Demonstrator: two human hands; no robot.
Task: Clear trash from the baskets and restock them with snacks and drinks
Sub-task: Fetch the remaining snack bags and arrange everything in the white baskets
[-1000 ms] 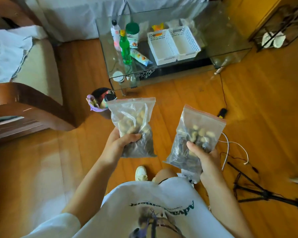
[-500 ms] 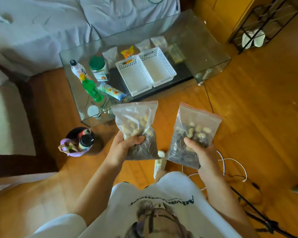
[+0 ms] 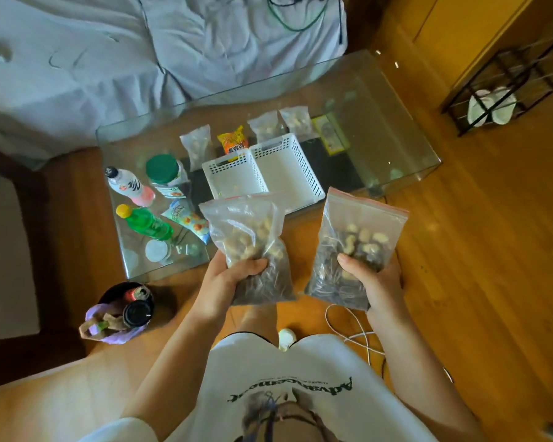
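Observation:
My left hand [image 3: 227, 282] grips a clear zip bag of nuts and seeds [image 3: 253, 240]. A second such bag with a red zip strip [image 3: 355, 247] is held in my right hand [image 3: 375, 279]. Both bags hang upright in front of the glass table [image 3: 396, 148], just short of its near edge. Two white perforated baskets stand side by side on the table: the left basket [image 3: 233, 177] and the right basket [image 3: 288, 167], both looking empty. Behind them lie three small clear snack bags [image 3: 198, 145] and an orange packet [image 3: 233, 141].
On the table's left stand a white-pink bottle [image 3: 128, 186], a green-lidded jar [image 3: 166, 177], a green bottle [image 3: 147, 223] and a snack tube [image 3: 189, 220]. A dark bin with a purple liner [image 3: 122, 314] holds cans on the floor. White cable [image 3: 348, 333] trails right; a sofa lies behind.
I have moved closer to the table; it and the baskets now sit larger and nearer. Both bags stay held in my hands, now just before the table's front edge.

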